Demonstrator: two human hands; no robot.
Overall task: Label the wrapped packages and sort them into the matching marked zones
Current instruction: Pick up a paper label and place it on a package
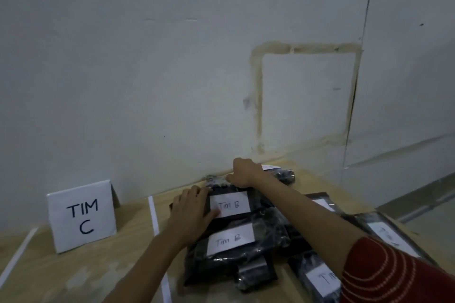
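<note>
The left fingers (197, 195) lie straight and close together, flat on the glossy black plastic of the top package (257, 200), their tips touching the left edge of its white paper label (230, 204), handwritten "Tim B". The left hand (190, 209) covers that package's left side. Over at the far end, the right fingers (240, 163) curl down over the crinkled, bunched plastic by the wall (172, 81), thumb against it. It looks like a grip, though the blur softens it. The right hand (246, 172) reaches there across the stack, its arm coming out of a red sleeve (394, 275) with pale dotted stripes.

So the top package sits between both hands, on a pile. Just under it, nearer us, we see a second package (269, 231), the same shiny wrinkled wrap, with its own "Tim B" label (230, 239). More black wrapped packages (317, 275) lie to the right, their labels hard to read.

All this rests on a pale wooden table (86, 275). A white tape strip (153, 214) runs just left of the pile, and beyond it stands a folded white paper sign (82, 216) reading "TIM C".
</note>
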